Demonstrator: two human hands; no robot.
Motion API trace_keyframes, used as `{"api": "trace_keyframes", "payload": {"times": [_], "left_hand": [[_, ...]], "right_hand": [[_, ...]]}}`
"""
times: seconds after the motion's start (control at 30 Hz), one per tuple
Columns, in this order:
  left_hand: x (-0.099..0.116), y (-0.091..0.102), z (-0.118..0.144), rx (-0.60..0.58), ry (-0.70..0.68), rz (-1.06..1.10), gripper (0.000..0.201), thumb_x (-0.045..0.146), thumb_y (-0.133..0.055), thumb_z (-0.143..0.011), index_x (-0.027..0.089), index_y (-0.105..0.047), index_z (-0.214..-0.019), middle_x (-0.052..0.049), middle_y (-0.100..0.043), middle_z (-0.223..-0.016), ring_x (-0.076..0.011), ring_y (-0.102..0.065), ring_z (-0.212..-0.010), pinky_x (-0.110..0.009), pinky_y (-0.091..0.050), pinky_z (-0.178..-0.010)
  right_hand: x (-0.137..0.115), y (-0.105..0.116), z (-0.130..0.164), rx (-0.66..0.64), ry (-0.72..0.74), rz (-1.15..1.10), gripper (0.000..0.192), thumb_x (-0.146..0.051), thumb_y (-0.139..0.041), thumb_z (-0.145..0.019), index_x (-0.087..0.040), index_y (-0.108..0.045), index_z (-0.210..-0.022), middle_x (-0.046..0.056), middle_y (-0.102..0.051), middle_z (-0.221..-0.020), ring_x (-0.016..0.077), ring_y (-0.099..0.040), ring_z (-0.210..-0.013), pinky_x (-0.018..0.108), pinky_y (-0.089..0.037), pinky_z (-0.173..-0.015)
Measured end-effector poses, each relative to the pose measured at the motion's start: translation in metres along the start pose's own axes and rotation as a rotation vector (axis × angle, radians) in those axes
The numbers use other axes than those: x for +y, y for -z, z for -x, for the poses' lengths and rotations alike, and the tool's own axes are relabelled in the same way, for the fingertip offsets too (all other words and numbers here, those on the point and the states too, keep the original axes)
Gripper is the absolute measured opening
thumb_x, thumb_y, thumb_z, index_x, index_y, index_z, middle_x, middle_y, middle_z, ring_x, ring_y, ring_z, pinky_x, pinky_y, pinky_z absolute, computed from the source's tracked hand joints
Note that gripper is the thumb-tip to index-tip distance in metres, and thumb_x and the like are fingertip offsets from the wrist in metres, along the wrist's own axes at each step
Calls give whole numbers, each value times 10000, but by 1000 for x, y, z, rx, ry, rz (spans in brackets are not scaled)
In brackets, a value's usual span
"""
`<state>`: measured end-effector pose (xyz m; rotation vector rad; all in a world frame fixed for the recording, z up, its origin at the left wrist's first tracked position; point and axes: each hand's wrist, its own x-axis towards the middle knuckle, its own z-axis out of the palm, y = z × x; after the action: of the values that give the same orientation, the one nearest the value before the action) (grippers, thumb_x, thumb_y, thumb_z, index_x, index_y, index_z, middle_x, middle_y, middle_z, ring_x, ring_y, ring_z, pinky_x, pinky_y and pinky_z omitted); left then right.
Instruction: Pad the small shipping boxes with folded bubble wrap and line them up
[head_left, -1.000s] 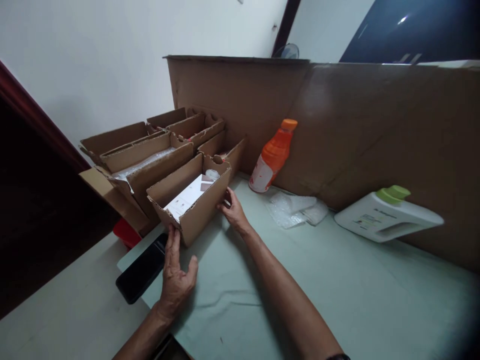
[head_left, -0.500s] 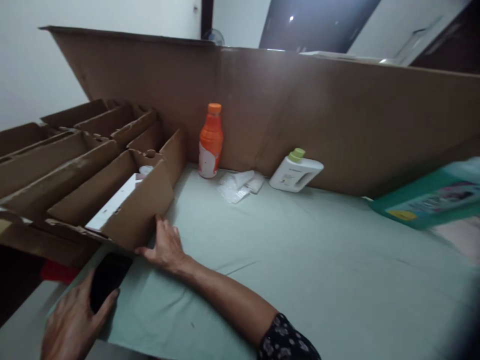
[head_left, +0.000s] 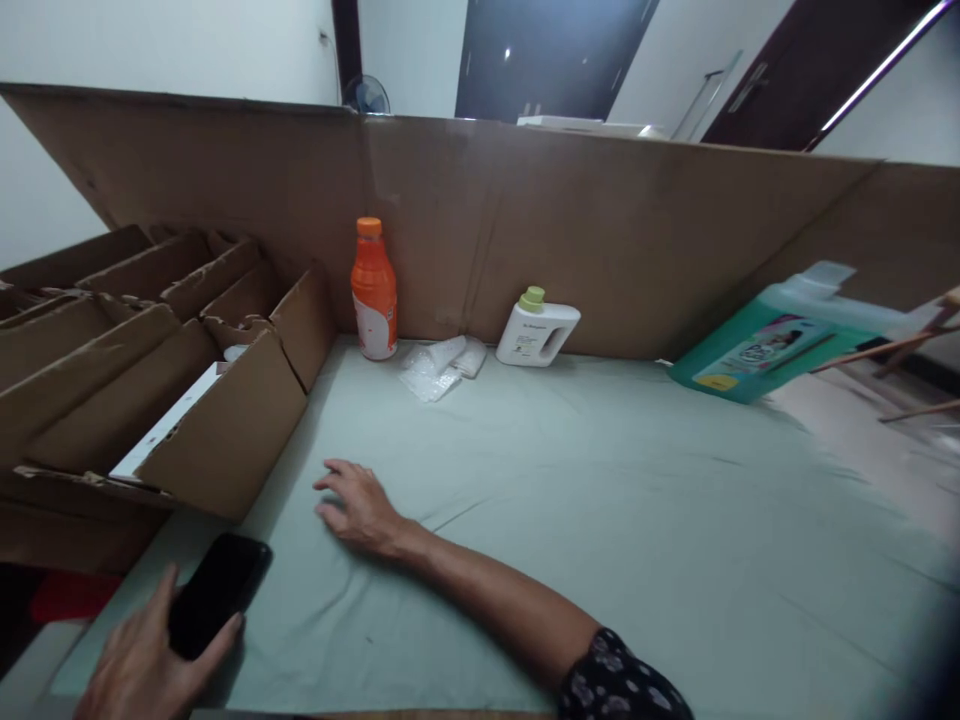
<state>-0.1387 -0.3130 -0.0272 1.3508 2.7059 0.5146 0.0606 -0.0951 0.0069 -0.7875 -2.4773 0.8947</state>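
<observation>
My left hand (head_left: 142, 655) is at the bottom left, with thumb and fingers closed around the near end of a black phone (head_left: 221, 585) that lies on the pale green cloth (head_left: 600, 500). My right hand (head_left: 360, 505) rests palm down on the cloth with its fingers spread and holds nothing. It is just right of an open cardboard box (head_left: 225, 430) that has a white sheet (head_left: 169, 425) inside, and is not touching it.
Several more open cardboard boxes (head_left: 97, 300) are stacked at the left. A tall cardboard wall (head_left: 600, 230) runs along the back. Against it stand an orange bottle (head_left: 373, 290), a white jug with a green cap (head_left: 536, 330), a plastic wrap (head_left: 439, 365) and a tilted teal jug (head_left: 772, 335).
The view has swung right. My right hand came off the box side and settled on the cloth. My left hand left the box and closed on the phone.
</observation>
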Motion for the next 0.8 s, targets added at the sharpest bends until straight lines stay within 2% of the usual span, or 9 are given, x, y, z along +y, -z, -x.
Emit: {"api": "trace_keyframes", "payload": {"times": [0.1,0.23,0.3,0.37,0.5,0.6,0.63,0.7,0.8], "left_hand": [[51,-4,-3,-1,-179,14,829,591,-524,-802,63,-425,-1435,-214,-693,-1143,-401,-644,-1048,-498,-531,-893],[122,-13,-14,-91,-425,95,732,393,-567,-797,102,-442,-1457,-176,-673,-1196,-341,-616,-1084,-463,-491,-955],[150,-16,-19,-164,-500,120,741,314,-591,-771,121,-445,-1472,-167,-657,-1229,-326,-593,-1110,-451,-474,-972],[167,-18,-23,-225,-530,134,760,273,-604,-749,139,-448,-1481,-164,-649,-1240,-321,-582,-1116,-447,-468,-975],[175,-26,-25,-259,-520,146,775,271,-628,-732,180,-460,-1483,-156,-627,-1282,-322,-577,-1142,-450,-474,-981],[170,-34,-23,-213,-529,130,772,268,-637,-730,179,-466,-1478,-152,-626,-1280,-322,-583,-1141,-447,-486,-971],[169,-37,-22,-192,-533,122,767,267,-639,-731,179,-471,-1474,-151,-627,-1275,-322,-586,-1136,-445,-490,-962],[167,-40,-21,-159,-540,110,761,265,-640,-730,183,-478,-1469,-149,-632,-1264,-321,-593,-1119,-436,-501,-937],[168,-41,-20,-137,-541,106,754,259,-637,-724,196,-486,-1461,-137,-639,-1250,-315,-598,-1104,-431,-509,-922]], "right_hand": [[33,36,18,41,-40,50,270,-191,-673,-847,-241,-699,-1111,93,-589,-1430,237,-555,-1308,440,-423,-1089],[83,94,23,96,-139,178,299,-162,-632,-850,-204,-701,-1138,138,-574,-1436,266,-546,-1310,462,-406,-1102],[108,126,18,108,-191,256,345,-177,-648,-835,-196,-688,-1178,152,-561,-1444,279,-537,-1315,464,-401,-1103],[128,155,7,116,-244,336,436,-216,-678,-818,-190,-652,-1253,168,-527,-1472,307,-512,-1334,485,-393,-1099],[154,194,-39,128,-313,478,732,-385,-738,-803,-181,-482,-1458,206,-356,-1592,386,-330,-1451,569,-297,-1125],[162,198,-83,105,-328,540,888,-522,-761,-768,-212,-402,-1519,202,-265,-1637,423,-189,-1500,633,-219,-1129],[163,196,-95,91,-335,553,880,-556,-757,-763,-220,-425,-1506,202,-286,-1629,435,-194,-1494,646,-220,-1118],[167,190,-108,62,-349,570,761,-584,-718,-793,-220,-524,-1432,210,-408,-1559,443,-302,-1439,639,-266,-1086],[175,188,-99,49,-350,602,458,-466,-607,-911,-206,-647,-1287,195,-591,-1373,381,-479,-1301,546,-342,-1043]]}}
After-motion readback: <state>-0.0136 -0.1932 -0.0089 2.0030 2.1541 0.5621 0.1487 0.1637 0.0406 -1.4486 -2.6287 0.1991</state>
